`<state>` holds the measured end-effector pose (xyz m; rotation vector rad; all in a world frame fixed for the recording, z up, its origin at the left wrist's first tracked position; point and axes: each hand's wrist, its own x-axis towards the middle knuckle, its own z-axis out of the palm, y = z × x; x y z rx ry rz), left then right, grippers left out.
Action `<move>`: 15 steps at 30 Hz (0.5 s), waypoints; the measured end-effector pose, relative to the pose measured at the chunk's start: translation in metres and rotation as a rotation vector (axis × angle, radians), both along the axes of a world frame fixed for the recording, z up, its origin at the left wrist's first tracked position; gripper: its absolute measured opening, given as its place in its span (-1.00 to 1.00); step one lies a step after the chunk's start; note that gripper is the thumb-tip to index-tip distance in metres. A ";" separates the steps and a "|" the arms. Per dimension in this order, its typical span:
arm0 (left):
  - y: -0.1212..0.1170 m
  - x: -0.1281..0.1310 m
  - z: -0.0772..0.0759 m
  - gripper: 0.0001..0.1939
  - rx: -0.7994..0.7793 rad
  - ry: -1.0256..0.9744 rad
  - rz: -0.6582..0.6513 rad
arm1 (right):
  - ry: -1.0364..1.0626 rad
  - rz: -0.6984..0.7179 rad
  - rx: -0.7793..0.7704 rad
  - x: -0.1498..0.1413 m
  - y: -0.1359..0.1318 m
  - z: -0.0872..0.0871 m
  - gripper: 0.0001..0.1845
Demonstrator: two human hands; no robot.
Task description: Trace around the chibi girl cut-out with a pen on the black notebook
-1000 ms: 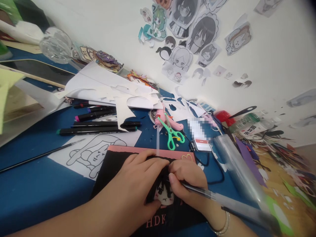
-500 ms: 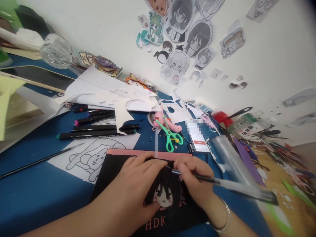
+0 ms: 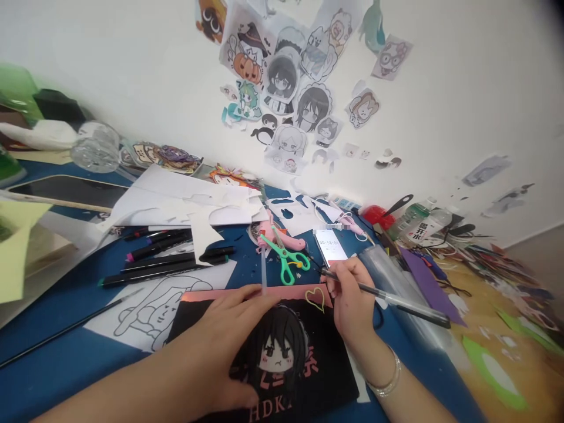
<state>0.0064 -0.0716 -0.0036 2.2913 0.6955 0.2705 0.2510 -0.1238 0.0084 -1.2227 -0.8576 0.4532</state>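
A black card [image 3: 308,376] with a pink top edge lies on the blue table [image 3: 57,364]. It shows a dark-haired cartoon face [image 3: 277,351] and pink letters. My left hand [image 3: 222,346] lies flat on the card's left part, fingers stretched out. My right hand [image 3: 350,296] is lifted at the card's upper right corner, closed round a clear pen [image 3: 396,302] whose tip points up-left toward the green scissors [image 3: 284,258]. A small heart outline [image 3: 315,298] is drawn on the card beside that hand.
Black markers [image 3: 163,264] and white paper scraps [image 3: 185,202] lie at the left. A line drawing [image 3: 150,308] sits under the card's left edge. A phone [image 3: 332,247], a pink glue gun [image 3: 282,238] and a clear tube [image 3: 388,276] lie behind. Cut-outs [image 3: 286,88] cover the wall.
My right hand has lifted off the cartoon face and moved up and right with the pen, uncovering the face and the heart. The view has tilted upward.
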 end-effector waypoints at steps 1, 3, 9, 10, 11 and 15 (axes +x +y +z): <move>0.005 -0.002 0.004 0.11 -0.029 0.041 -0.013 | 0.009 -0.004 -0.001 0.000 0.000 0.001 -0.61; 0.013 -0.005 0.012 0.12 -0.080 0.112 -0.029 | 0.031 -0.011 -0.002 0.000 0.001 0.002 -0.63; 0.026 -0.013 0.026 0.00 -0.126 0.161 -0.058 | 0.092 -0.019 -0.009 0.001 0.006 0.005 -0.63; 0.027 -0.013 0.026 -0.03 -0.120 0.157 -0.062 | 0.100 -0.026 -0.010 0.002 0.007 0.005 -0.63; 0.027 -0.012 0.026 -0.06 -0.113 0.150 -0.066 | 0.106 -0.035 -0.012 0.003 0.008 0.005 -0.63; 0.024 -0.006 0.021 -0.09 -0.082 0.084 -0.051 | 0.121 -0.071 -0.031 0.005 0.012 0.004 -0.63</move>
